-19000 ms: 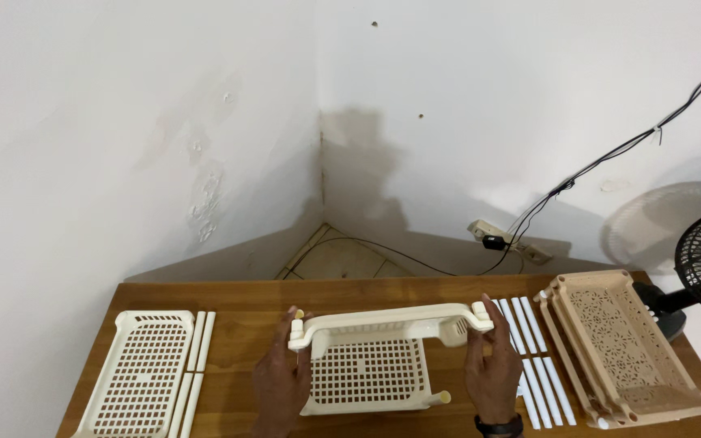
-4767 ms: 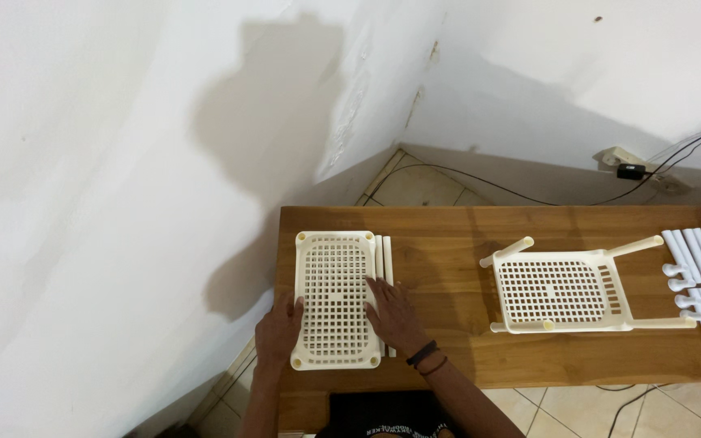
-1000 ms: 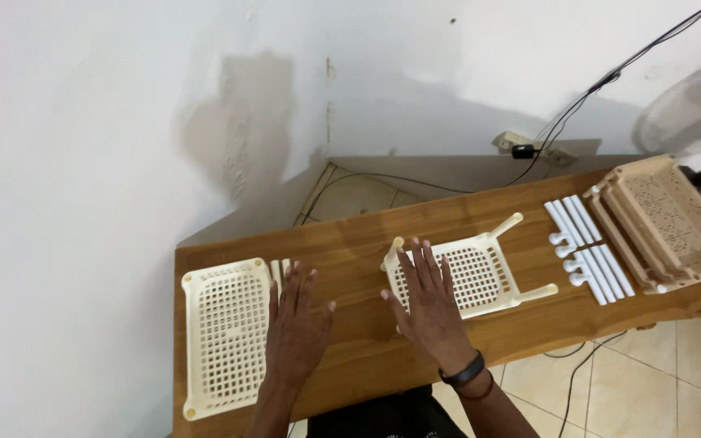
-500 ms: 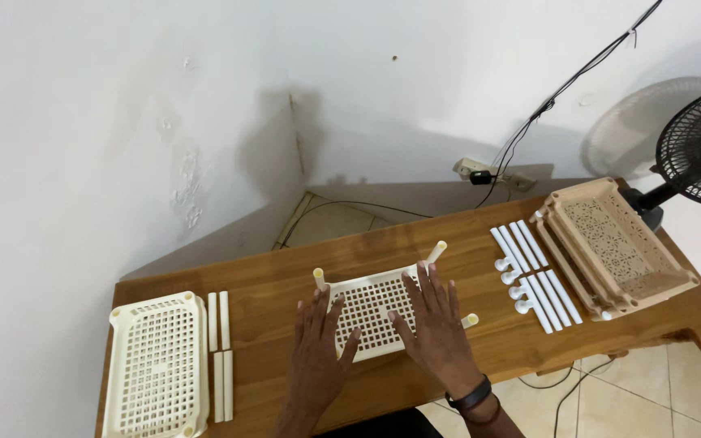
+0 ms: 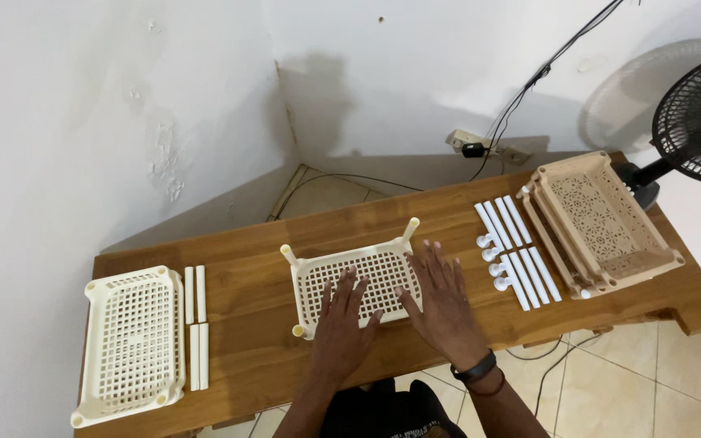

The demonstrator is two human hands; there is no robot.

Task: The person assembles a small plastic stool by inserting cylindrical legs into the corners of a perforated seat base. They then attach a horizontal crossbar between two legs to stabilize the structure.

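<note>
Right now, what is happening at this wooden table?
A person presses both hands flat on a cream perforated tray lying in the middle of the wooden table: left hand, right hand. Short posts stick up from its corners. Another cream tray with white rods lies left; beige trays and more rods lie right.

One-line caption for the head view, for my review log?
Both hands, left hand and right hand, press flat on a cream lattice tray on a wooden table.
</note>
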